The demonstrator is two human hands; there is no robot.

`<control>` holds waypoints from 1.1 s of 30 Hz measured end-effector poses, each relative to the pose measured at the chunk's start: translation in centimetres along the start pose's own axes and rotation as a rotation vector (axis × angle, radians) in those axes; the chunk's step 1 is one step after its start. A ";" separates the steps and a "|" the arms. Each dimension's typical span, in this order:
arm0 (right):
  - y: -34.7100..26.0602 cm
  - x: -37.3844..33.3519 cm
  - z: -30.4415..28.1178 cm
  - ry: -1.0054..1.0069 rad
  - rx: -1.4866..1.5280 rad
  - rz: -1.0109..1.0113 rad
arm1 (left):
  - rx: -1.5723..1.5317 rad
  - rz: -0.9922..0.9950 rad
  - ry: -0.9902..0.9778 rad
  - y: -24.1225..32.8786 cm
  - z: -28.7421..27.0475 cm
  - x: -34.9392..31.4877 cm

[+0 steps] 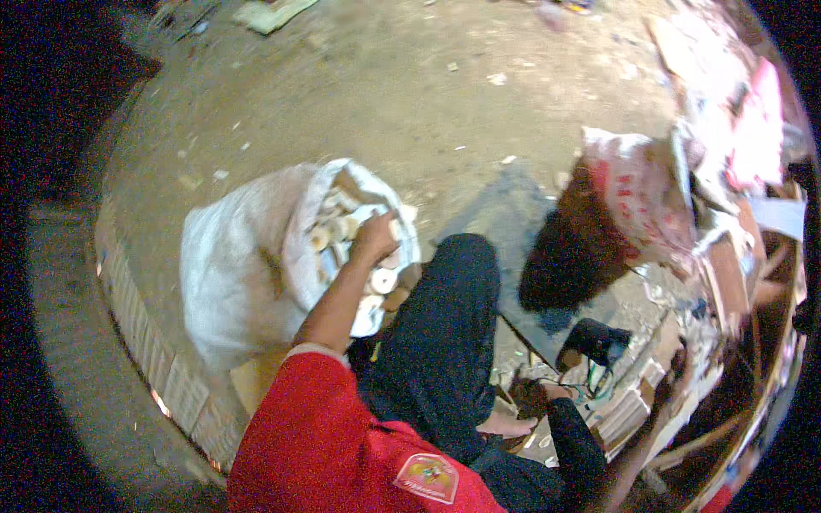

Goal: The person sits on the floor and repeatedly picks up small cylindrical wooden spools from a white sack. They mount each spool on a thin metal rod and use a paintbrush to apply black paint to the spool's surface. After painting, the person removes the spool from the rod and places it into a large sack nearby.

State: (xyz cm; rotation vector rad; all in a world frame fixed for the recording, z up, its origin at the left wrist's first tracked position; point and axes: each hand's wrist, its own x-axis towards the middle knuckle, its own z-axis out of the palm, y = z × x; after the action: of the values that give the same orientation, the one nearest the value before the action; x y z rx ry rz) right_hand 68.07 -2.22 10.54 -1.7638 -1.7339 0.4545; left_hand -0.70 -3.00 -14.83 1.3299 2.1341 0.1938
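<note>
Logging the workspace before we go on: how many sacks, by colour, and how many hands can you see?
White sack, open, left hand reaching in: 1
Red-and-white printed sack: 1
Left hand: 1
Right hand: 0, not in view
Total: 3

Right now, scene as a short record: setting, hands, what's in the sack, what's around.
setting: bare dirt floor, person seated, dark trousers, red sleeve
left hand: reaching into the open white woven sack, fingers among its contents; grip unclear
sack contents: pale round wooden pieces, heaped at the mouth
right hand: not in view
nearby: printed red-and-white sack with dark fill to the right; cluttered wooden frame at far right
</note>
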 end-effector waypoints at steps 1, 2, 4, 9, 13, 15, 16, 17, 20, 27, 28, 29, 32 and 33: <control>-0.8 -0.1 0.2 0.011 -0.226 0.024 | -0.055 -0.005 -0.072 -0.2 0.1 0.3; -1.5 -0.2 0.5 0.014 -0.245 -0.014 | 0.025 -0.037 -0.031 -0.1 0.3 0.4; -2.7 -0.6 0.9 0.017 -0.178 -0.013 | 0.063 -0.032 0.013 -0.1 0.7 0.3; -3.9 -1.1 1.7 0.039 -0.253 -0.232 | 0.132 0.002 0.038 0.7 0.6 -1.0; -4.1 -0.9 2.0 -0.032 -0.302 0.011 | 0.084 0.078 0.059 1.3 -0.6 -2.8; -4.6 -0.8 2.1 0.079 -0.275 -0.326 | 0.096 0.015 0.007 1.8 -1.3 -3.0; -4.9 -0.7 2.1 0.055 -0.246 -0.269 | 0.089 -0.003 -0.005 2.0 -1.6 -3.3; -5.3 -0.6 2.2 0.019 -0.235 -0.242 | 0.086 -0.028 -0.022 2.2 -1.9 -3.2; -6.6 -0.2 1.7 0.010 -0.309 -0.200 | 0.074 0.025 0.007 2.8 -2.1 -3.6; -9.0 0.9 2.2 -0.020 -0.356 -0.308 | 0.068 -0.006 0.022 1.8 -1.4 -3.6; -9.2 1.0 2.7 -0.020 -0.362 -0.306 | 0.011 0.000 -0.007 1.5 -1.1 -3.3; -9.4 1.1 3.2 -0.035 -0.349 -0.350 | 0.036 -0.020 -0.010 1.3 -0.8 -2.8; -9.6 0.8 4.6 -0.065 -0.278 -0.414 | 0.159 -0.069 -0.044 1.4 -0.4 -1.7; -9.6 0.7 5.0 -0.070 -0.260 -0.441 | 0.138 -0.083 -0.029 1.7 -0.8 -1.6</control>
State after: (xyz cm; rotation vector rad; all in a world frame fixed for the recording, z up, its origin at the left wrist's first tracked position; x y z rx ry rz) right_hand 57.55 -1.06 13.00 -1.4764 -2.2388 0.1043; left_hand 0.65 -3.33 -12.78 1.3090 2.2067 -0.0071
